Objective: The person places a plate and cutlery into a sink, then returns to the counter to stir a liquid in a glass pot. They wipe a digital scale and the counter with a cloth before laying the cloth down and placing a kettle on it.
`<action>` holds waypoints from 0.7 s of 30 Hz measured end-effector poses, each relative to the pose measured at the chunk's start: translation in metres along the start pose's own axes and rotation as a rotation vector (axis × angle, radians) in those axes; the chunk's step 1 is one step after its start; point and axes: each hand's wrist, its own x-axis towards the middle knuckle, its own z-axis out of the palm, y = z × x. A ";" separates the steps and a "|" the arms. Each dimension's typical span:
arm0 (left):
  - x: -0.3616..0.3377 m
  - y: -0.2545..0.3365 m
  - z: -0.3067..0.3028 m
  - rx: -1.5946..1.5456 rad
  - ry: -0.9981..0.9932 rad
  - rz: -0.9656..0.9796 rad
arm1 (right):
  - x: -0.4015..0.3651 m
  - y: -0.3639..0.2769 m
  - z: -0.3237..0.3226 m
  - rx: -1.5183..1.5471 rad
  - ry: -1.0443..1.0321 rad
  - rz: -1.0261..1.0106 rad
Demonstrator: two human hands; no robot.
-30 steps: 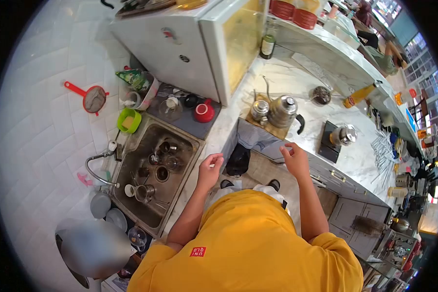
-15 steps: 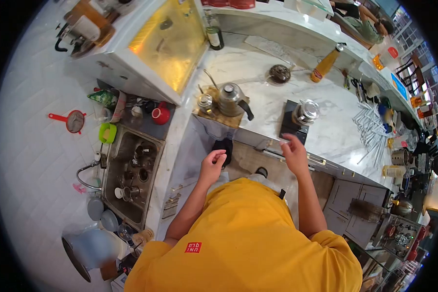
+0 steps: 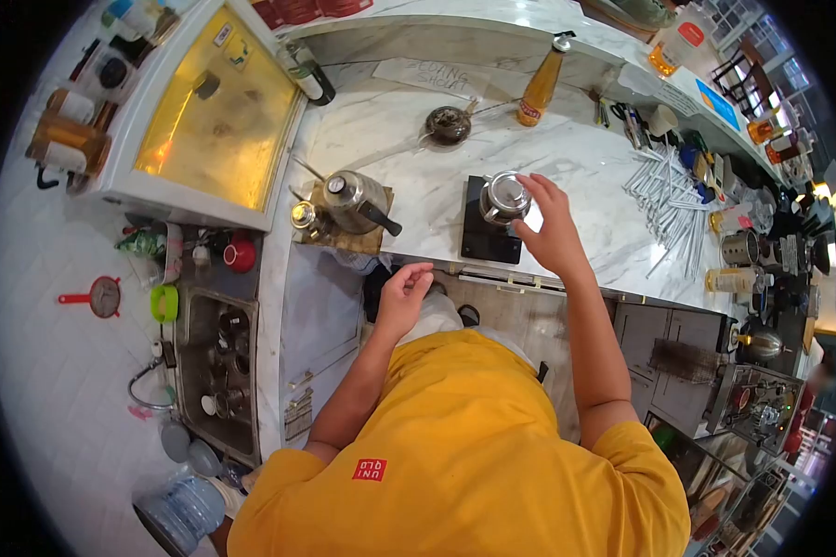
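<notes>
A silver metal coffee dripper (image 3: 505,197) with a round top stands on a black scale (image 3: 490,245) on the counter. My right hand (image 3: 553,227) is at the dripper's right side, its thumb and fingers spread apart, fingertips right at the metal rim. In front of the counter edge, my left hand (image 3: 405,295) hovers with its fingers curled together and nothing showing in them. Left of the scale, a steel gooseneck kettle (image 3: 353,200) with a black handle rests on a wooden board (image 3: 373,239), beside a small glass and metal jar (image 3: 308,219).
Behind the scale are a round dark-filled glass pot (image 3: 448,125) and an amber bottle (image 3: 542,85). Many wrapped straws (image 3: 673,200) lie at right. A sink (image 3: 218,371) with metal vessels is at left, below a yellow-lit glass cabinet (image 3: 209,111).
My right hand has moved forward to the side of the dripper. The view has shifted, so the counter things sit further left. My left hand stays low with curled fingers.
</notes>
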 end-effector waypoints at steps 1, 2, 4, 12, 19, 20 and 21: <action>0.008 0.003 0.002 -0.020 0.004 0.017 | 0.004 0.001 0.002 -0.001 -0.036 0.009; 0.014 0.005 0.004 -0.040 0.008 0.029 | 0.008 0.001 0.003 0.005 -0.091 0.051; 0.026 0.020 0.005 -0.031 -0.006 0.055 | 0.012 0.002 0.006 -0.014 -0.143 0.074; 0.076 0.050 0.006 0.025 -0.134 0.024 | 0.032 0.004 0.003 0.046 -0.170 0.139; 0.104 0.047 0.008 0.069 -0.198 0.084 | 0.033 0.011 0.004 0.171 -0.084 0.122; 0.106 0.046 0.007 0.078 -0.199 0.090 | 0.033 0.011 0.002 0.244 -0.072 0.177; 0.107 0.046 0.006 0.089 -0.199 0.084 | 0.032 0.013 0.002 0.318 -0.062 0.233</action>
